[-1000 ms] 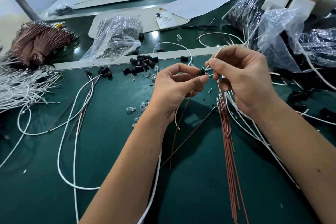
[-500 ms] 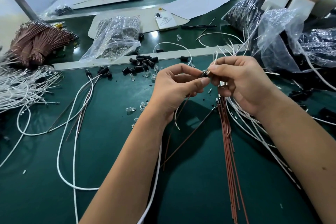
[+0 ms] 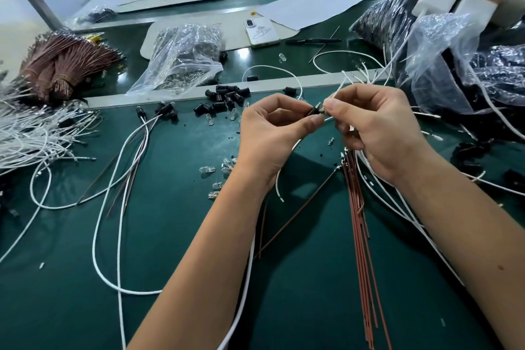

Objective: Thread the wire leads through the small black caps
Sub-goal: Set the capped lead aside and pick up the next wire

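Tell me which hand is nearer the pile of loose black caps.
Left. The left hand is just right of the pile of loose black caps; the right hand lies farther right.

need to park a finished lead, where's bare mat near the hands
Bare green mat lies between the looping white wires and the left forearm. Crowded: the black caps and small clear bulbs beyond the left hand, the red-brown wires under the right hand.

Left hand (image 3: 272,133) pinching black cap (image 3: 314,111), right hand (image 3: 377,128) pinching white lead (image 3: 336,93)
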Demonstrator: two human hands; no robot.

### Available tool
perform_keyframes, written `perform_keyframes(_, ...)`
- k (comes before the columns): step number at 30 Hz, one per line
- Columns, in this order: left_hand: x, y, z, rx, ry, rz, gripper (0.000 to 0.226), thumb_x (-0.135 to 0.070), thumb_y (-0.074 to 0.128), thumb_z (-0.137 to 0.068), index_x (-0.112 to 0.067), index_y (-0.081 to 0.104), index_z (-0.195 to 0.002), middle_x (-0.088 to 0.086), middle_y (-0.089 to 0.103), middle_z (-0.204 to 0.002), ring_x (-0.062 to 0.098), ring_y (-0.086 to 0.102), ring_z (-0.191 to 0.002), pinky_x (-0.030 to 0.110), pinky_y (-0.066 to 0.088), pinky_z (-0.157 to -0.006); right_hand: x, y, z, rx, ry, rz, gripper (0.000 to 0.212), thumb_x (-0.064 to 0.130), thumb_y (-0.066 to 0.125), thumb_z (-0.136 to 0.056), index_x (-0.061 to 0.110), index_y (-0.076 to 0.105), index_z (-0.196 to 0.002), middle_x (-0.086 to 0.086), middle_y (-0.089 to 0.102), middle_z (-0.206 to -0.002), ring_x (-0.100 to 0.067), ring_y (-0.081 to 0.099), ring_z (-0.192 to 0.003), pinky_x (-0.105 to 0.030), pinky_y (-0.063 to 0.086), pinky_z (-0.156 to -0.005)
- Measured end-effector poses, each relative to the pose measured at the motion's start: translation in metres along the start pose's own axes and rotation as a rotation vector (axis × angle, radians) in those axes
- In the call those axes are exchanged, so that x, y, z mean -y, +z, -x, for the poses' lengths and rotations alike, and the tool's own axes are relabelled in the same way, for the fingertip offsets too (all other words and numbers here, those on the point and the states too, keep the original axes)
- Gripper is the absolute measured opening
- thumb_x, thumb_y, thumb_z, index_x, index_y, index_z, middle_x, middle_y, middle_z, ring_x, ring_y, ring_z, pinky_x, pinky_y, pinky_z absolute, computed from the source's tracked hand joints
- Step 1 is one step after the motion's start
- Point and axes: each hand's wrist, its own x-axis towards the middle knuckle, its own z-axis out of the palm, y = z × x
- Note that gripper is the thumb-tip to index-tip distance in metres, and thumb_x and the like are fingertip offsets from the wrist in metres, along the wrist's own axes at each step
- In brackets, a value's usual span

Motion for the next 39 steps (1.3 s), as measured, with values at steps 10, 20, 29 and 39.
perform_keyframes(10, 0.0036, 0.0008, -0.0009, 0.008, 0.034, 0.01, 0.02, 0.003, 0.085, -0.073, -0.011, 0.071, -0.078, 0.006, 0.076, -0.076, 0.014, 0.07, -0.07, 0.023, 0.055, -0.07, 0.0011, 0.0, -0.0001, -0.011, -0.027, -0.001, 0.019, 0.005, 0.074, -0.092, 0.014, 0.069, -0.076, -0.01, 0.049, -0.064, -0.013, 0.04, -0.05, -0.019, 0.027, -0.039)
perform_keyframes(20, 0.0052, -0.0004, -0.0021, 0.033, -0.033, 0.062, 0.018, 0.006, 0.082, -0.076, -0.006, 0.074, -0.088, 0.013, 0.077, -0.086, 0.019, 0.071, -0.078, 0.03, 0.058, -0.081, 0.0027, -0.0004, 0.0005, -0.083, -0.04, 0.051, 0.022, 0.004, 0.075, -0.091, 0.013, 0.067, -0.073, -0.007, 0.046, -0.059, -0.014, 0.037, -0.046, -0.02, 0.026, -0.039)
perform_keyframes(29, 0.0037, -0.0003, -0.0006, 0.079, -0.105, 0.128, 0.016, 0.002, 0.08, -0.079, -0.006, 0.077, -0.093, 0.015, 0.076, -0.083, 0.02, 0.071, -0.071, 0.023, 0.056, -0.069, 0.0062, -0.0053, -0.0035, -0.016, 0.088, -0.184, 0.016, 0.0, 0.068, -0.093, 0.007, 0.062, -0.079, -0.002, 0.055, -0.064, -0.01, 0.04, -0.05, -0.018, 0.025, -0.035)
perform_keyframes(39, -0.0002, -0.0004, -0.0005, 0.109, -0.22, 0.252, 0.007, 0.0, 0.074, -0.083, -0.007, 0.077, -0.083, 0.013, 0.075, -0.082, 0.016, 0.072, -0.07, 0.019, 0.057, -0.066, 0.0078, -0.0038, -0.0028, -0.003, 0.109, -0.194, 0.015, 0.002, 0.065, -0.096, 0.008, 0.06, -0.083, -0.001, 0.054, -0.065, -0.009, 0.04, -0.05, -0.016, 0.025, -0.035)
